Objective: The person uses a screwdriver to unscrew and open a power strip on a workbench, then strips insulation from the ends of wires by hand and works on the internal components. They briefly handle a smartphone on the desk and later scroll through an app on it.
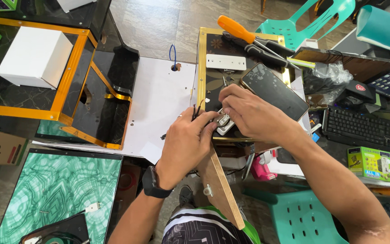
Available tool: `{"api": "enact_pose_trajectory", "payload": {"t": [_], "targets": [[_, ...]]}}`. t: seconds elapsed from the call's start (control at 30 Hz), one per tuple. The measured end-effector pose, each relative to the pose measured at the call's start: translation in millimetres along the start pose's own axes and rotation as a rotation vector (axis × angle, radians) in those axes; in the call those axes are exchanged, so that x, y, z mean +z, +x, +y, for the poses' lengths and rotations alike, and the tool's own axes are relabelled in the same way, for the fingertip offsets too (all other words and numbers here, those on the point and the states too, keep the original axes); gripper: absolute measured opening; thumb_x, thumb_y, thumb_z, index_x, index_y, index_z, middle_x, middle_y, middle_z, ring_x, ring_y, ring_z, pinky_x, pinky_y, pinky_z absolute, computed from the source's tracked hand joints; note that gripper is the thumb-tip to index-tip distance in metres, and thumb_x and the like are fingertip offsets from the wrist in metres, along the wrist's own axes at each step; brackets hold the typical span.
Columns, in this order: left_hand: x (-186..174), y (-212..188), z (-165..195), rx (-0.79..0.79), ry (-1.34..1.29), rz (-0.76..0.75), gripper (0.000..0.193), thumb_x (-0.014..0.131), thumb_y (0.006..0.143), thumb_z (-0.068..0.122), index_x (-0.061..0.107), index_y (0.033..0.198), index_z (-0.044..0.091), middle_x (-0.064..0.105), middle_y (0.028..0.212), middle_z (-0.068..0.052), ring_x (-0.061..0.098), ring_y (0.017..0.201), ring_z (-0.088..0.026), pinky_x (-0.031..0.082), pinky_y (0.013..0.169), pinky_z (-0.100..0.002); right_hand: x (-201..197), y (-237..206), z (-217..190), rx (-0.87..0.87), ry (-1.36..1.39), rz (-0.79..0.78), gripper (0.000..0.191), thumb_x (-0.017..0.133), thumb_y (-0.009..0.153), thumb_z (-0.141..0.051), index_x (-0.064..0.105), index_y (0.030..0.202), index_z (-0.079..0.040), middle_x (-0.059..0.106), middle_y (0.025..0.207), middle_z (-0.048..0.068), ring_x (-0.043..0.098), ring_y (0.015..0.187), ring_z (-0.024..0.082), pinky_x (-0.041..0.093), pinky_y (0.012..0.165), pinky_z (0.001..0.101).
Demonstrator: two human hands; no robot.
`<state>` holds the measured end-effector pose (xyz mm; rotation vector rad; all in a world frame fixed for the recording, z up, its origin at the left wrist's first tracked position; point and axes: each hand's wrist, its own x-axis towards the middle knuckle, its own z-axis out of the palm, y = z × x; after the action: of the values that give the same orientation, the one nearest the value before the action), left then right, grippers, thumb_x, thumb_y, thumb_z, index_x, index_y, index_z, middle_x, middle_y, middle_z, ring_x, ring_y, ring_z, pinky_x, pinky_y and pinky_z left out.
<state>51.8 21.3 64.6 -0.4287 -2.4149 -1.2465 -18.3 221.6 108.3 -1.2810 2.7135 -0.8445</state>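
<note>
Head view, looking down. At the centre of the frame both hands meet over a small silver metal fitting (223, 123) that rests on a dark gold-edged panel (213, 58). The left hand (187, 143), a black watch (152, 183) on its wrist, pinches the fitting from the left with fingers closed on it. The right hand (248, 113) presses down on it from the right, fingertips together. Just beside the right hand, toward the upper right, lies a phone (276, 90); above it rest an orange-handled screwdriver (235, 28) and a white bracket (225, 62). A keyboard (362, 129) sits on the worktop at right.
</note>
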Motion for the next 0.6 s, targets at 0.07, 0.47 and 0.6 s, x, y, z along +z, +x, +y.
{"api": "enact_pose_trajectory", "payload": {"t": [0.07, 0.47, 0.6], "targets": [[1.2, -3.9, 5.3, -0.026, 0.117, 0.004, 0.025, 0.074, 0.091, 0.016, 0.071, 0.114, 0.008, 0.066, 0.091, -0.018, 0.066, 0.083, -0.037, 0.052, 0.070, -0.047, 1.7, -1.7, 0.6, -0.050, -0.054, 0.048, 0.008, 0.058, 0.098, -0.007, 0.061, 0.098, 0.001, 0.060, 0.117, 0.013, 0.060, 0.108, 0.030, 0.047, 0.094, 0.0404], [11.6, -12.9, 18.4, 0.027, 0.080, 0.021, 0.053, 0.080, 0.080, 0.019, 0.063, 0.127, 0.002, 0.066, 0.088, -0.015, 0.066, 0.076, -0.036, 0.052, 0.069, -0.046, 24.1, -10.7, -4.3, -0.086, -0.162, 0.298, 0.008, 0.062, 0.099, -0.003, 0.056, 0.103, 0.001, 0.059, 0.108, 0.015, 0.059, 0.099, 0.034, 0.048, 0.088, 0.0428], [4.6, -8.4, 23.6, -0.026, 0.085, 0.057, 0.049, 0.078, 0.079, 0.014, 0.066, 0.125, 0.005, 0.065, 0.087, -0.015, 0.066, 0.075, -0.036, 0.053, 0.069, -0.045, 14.8, -12.1, -6.6, -0.026, 0.028, 0.292, 0.008, 0.060, 0.101, -0.003, 0.055, 0.104, 0.002, 0.059, 0.109, 0.015, 0.061, 0.096, 0.035, 0.051, 0.084, 0.0421]]}}
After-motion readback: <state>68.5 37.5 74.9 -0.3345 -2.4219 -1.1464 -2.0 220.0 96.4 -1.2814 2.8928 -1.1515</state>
